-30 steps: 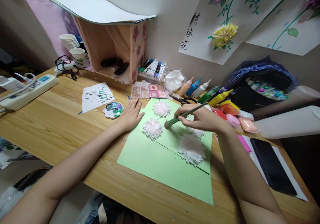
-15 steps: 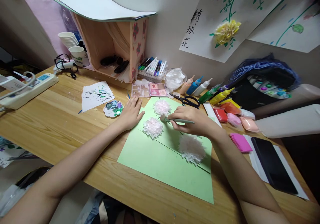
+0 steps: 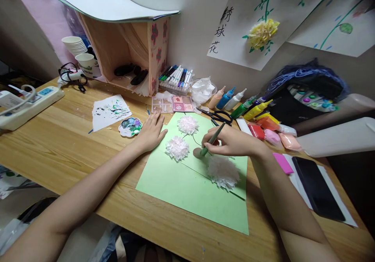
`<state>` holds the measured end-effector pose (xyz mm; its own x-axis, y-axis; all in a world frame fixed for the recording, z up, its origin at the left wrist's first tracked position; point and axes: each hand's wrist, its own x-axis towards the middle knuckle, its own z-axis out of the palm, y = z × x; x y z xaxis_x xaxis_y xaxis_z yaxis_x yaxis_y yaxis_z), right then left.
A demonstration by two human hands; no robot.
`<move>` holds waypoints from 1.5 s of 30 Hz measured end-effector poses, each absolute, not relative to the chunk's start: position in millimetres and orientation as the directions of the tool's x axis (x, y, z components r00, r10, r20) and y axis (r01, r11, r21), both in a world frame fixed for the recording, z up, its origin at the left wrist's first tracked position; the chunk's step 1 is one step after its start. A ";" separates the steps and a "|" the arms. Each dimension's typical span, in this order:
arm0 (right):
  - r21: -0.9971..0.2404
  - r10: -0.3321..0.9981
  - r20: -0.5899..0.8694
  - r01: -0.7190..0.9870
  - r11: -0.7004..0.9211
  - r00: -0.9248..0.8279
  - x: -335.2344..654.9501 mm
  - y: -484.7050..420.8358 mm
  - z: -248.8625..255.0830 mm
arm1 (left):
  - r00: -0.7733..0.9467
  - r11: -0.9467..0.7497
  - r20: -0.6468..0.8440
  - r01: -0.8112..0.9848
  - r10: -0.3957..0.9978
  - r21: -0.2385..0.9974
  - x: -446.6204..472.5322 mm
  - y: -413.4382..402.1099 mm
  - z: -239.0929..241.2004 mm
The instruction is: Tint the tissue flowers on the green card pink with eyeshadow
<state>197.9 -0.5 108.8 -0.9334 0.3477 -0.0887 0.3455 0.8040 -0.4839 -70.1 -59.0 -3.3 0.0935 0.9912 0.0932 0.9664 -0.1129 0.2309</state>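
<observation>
Where the green sheet lies before us on the counter, we hold a brush over it
Nearest us sits the large pale flower; just beyond it, the fingers of our right hand are clamped on the brush, its head tilted down near the left small flower, though we cannot tell whether the bristles touch the paper. To do this well, we should use a loose grip and skim lightly, sparing the frilled petals. Our left hand lies flat at the sheet's left edge, fingers slightly apart; even pressure there should stop any slipping. Farther off come the back small flower and, just past the sheet, the pink palette
</observation>
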 end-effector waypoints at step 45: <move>-0.298 0.669 0.085 0.622 0.724 -0.738 204.6 -59.5 81.2 | 0.104 -0.125 0.121 0.975 0.987 0.182 -69.0 -56.0 -5.3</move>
<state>204.6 -59.5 81.2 -0.7383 0.6692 0.0846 0.6221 0.7241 -0.2978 -69.0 -56.0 -5.3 0.1042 0.9872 0.1208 0.9753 -0.1252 0.1818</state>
